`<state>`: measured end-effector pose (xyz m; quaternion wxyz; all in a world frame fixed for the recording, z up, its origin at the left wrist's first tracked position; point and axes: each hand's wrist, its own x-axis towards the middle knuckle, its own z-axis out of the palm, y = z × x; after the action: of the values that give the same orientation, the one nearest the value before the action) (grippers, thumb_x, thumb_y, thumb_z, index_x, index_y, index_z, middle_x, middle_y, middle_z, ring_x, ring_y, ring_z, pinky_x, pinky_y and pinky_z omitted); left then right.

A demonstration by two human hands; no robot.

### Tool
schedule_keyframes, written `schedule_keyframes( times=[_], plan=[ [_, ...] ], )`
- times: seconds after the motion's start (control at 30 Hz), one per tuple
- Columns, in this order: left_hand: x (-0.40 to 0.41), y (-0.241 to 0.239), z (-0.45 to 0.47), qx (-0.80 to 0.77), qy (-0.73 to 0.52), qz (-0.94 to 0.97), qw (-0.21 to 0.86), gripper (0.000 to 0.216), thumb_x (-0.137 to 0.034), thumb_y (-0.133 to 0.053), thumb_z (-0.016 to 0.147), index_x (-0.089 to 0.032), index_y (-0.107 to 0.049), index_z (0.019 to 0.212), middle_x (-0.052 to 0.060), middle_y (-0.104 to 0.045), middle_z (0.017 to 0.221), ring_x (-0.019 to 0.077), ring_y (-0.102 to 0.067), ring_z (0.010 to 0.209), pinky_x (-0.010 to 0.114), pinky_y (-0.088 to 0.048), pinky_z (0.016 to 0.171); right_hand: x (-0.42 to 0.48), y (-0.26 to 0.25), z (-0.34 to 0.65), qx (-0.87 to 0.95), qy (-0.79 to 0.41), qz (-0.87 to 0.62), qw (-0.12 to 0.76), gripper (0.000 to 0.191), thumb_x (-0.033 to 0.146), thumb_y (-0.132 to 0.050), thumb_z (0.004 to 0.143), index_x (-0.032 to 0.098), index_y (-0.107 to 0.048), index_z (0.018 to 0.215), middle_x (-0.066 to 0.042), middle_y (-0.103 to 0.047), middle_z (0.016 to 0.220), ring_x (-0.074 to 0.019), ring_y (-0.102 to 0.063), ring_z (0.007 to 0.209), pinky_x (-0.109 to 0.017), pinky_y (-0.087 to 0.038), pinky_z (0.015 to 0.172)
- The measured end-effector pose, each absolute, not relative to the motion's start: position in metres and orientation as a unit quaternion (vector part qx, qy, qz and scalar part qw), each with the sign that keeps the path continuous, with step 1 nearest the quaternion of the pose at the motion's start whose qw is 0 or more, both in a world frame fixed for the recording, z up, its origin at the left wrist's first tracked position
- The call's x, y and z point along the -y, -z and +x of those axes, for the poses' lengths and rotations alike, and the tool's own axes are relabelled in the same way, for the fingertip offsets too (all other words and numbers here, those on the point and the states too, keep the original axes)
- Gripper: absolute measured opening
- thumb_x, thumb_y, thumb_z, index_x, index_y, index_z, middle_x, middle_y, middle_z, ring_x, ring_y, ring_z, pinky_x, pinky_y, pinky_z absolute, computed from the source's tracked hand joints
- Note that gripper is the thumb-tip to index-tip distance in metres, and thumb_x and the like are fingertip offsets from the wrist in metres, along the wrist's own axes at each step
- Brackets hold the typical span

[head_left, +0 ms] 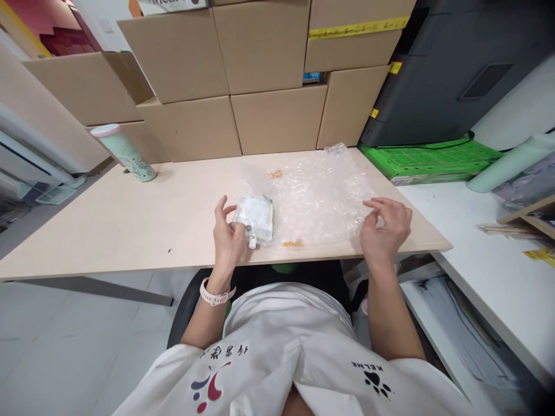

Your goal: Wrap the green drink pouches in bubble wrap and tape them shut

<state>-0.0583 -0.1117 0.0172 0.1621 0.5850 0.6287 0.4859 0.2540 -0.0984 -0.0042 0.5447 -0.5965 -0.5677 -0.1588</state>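
Observation:
A white pouch-like packet in clear plastic (255,216) lies on the left end of a flat sheet of clear bubble wrap (321,196). At the packet's left side is my left hand (229,234), its fingers apart and the thumb by the packet's lower left corner. A small white piece (252,241) sticks out at the packet's lower edge. Over at the sheet's right edge, my right hand (385,225) has thumb and fingers brought together on the bubble wrap. Two orange bits, one at the back (276,173) and one at the front (293,243), show by the sheet.
Cardboard boxes (277,121) are stacked along the table's back edge. A mint-green tumbler (125,153) stands at the back left. To the right are a green crate (425,159), a large dark case (451,75) and a white side table (477,231).

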Motion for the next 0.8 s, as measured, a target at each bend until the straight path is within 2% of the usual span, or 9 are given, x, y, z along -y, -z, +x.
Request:
schedule_keyframes(
  times=[0.1,0.17,0.3,0.37,0.5,0.6,0.67,0.73,0.8],
  plan=[
    [0.113,-0.006,-0.064,-0.656,-0.410,0.625,0.101,0.059,-0.016,-0.051,0.081,-0.021,-0.047,0.140,0.013,-0.060,0.132,0.0223,-0.065,0.091,0.039,-0.054,0.080,0.088,0.000,0.275,0.547,0.178,-0.630,0.522,0.033,0.007,-0.042,0.077,0.021,-0.068,0.091,-0.012,-0.068,0.101,-0.0284,-0.063,0.105,-0.050,-0.042,0.095],
    [0.115,0.002,-0.058,-0.643,-0.375,0.667,0.028,0.045,-0.020,-0.054,0.085,-0.018,-0.057,0.130,0.015,-0.060,0.131,0.0311,-0.058,0.115,0.050,-0.048,0.097,0.083,-0.002,0.284,0.540,0.181,-0.649,0.505,0.036,0.005,-0.041,0.074,0.021,-0.068,0.093,-0.014,-0.066,0.104,-0.0307,-0.060,0.108,-0.052,-0.040,0.095],
    [0.120,0.006,-0.030,-0.541,-0.329,0.774,0.014,0.048,-0.039,-0.064,0.088,-0.019,-0.057,0.132,0.017,-0.051,0.141,0.0356,-0.044,0.134,0.054,-0.040,0.110,0.076,0.000,0.291,0.543,0.192,-0.651,0.495,0.043,0.001,-0.040,0.070,0.022,-0.069,0.094,-0.015,-0.063,0.105,-0.0348,-0.058,0.108,-0.057,-0.037,0.094],
    [0.118,0.004,-0.014,-0.513,-0.289,0.808,0.009,0.054,-0.037,-0.072,0.083,-0.021,-0.057,0.132,0.018,-0.043,0.150,0.0400,-0.034,0.143,0.058,-0.035,0.113,0.073,0.005,0.296,0.543,0.201,-0.646,0.498,0.044,0.000,-0.040,0.068,0.023,-0.068,0.094,-0.015,-0.063,0.104,-0.0355,-0.057,0.107,-0.058,-0.037,0.093],
    [0.106,0.004,0.001,-0.541,-0.289,0.789,0.033,0.043,-0.021,-0.070,0.080,-0.018,-0.060,0.121,0.019,-0.051,0.143,0.0381,-0.044,0.136,0.056,-0.041,0.109,0.067,0.021,0.321,0.540,0.208,-0.641,0.504,0.040,0.002,-0.043,0.071,0.025,-0.069,0.092,-0.013,-0.061,0.099,-0.0355,-0.056,0.102,-0.056,-0.037,0.091],
    [0.103,0.007,-0.012,-0.573,-0.389,0.714,0.107,0.017,-0.020,-0.056,0.088,-0.019,-0.062,0.103,0.011,-0.067,0.111,0.0259,-0.063,0.107,0.042,-0.051,0.095,0.064,0.030,0.346,0.527,0.212,-0.660,0.492,0.036,0.004,-0.048,0.074,0.025,-0.071,0.090,-0.016,-0.062,0.097,-0.0357,-0.054,0.100,-0.052,-0.035,0.087],
    [0.107,0.010,-0.028,-0.602,-0.463,0.632,0.154,0.013,-0.025,-0.052,0.091,-0.021,-0.059,0.100,0.005,-0.067,0.096,0.0197,-0.066,0.089,0.034,-0.054,0.083,0.067,0.030,0.351,0.492,0.236,-0.692,0.473,0.034,0.005,-0.050,0.075,0.024,-0.073,0.091,-0.019,-0.064,0.102,-0.0374,-0.052,0.104,-0.052,-0.033,0.085],
    [0.114,0.013,-0.043,-0.631,-0.516,0.567,0.116,0.028,-0.025,-0.057,0.086,-0.021,-0.055,0.114,0.007,-0.065,0.111,0.0208,-0.065,0.099,0.035,-0.053,0.086,0.073,0.024,0.339,0.470,0.259,-0.710,0.456,0.032,0.008,-0.051,0.078,0.021,-0.074,0.096,-0.021,-0.066,0.109,-0.0385,-0.051,0.107,-0.053,-0.032,0.085],
    [0.124,0.013,-0.052,-0.643,-0.538,0.545,-0.008,0.049,-0.021,-0.060,0.081,-0.018,-0.049,0.129,0.016,-0.052,0.138,0.0287,-0.052,0.128,0.045,-0.045,0.103,0.082,0.015,0.308,0.515,0.230,-0.694,0.447,0.031,0.014,-0.052,0.084,0.020,-0.073,0.106,-0.019,-0.068,0.106,-0.0355,-0.055,0.104,-0.050,-0.037,0.086]
  ],
)
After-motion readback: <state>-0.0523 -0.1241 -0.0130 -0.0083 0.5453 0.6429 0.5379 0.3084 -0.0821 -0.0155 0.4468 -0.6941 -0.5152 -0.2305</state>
